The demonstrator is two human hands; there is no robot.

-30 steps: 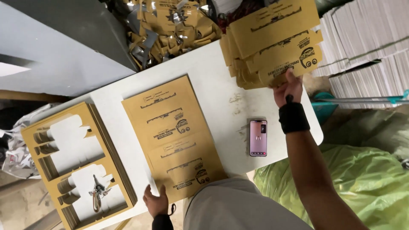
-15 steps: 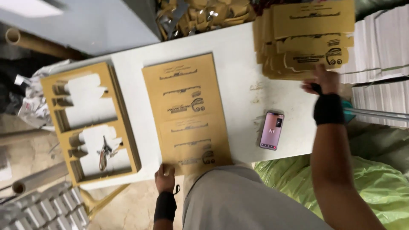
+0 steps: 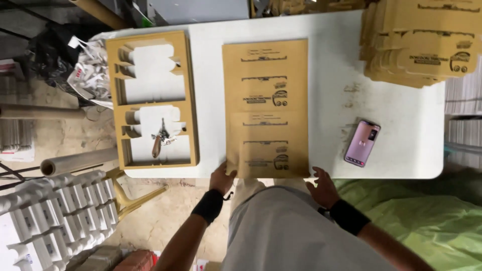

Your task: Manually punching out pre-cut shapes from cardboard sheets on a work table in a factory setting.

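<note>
A tall brown printed cardboard sheet (image 3: 265,105) lies flat in the middle of a white table (image 3: 401,135). My left hand (image 3: 222,178) touches its near left corner at the table's edge, fingers on the card. My right hand (image 3: 323,187) hovers just off the near right corner, fingers spread, holding nothing. Both wrists wear black bands.
A punched-out cardboard frame (image 3: 153,100) lies at the table's left with a small tool (image 3: 159,139) inside it. A stack of printed card blanks (image 3: 427,42) sits at the far right. A pink phone (image 3: 362,143) lies right of the sheet. Rolls, white stacks and scraps crowd the floor at left.
My right hand has come back from the stack at the far right to the near edge beside the sheet. My left hand stays at the sheet's near left corner.
</note>
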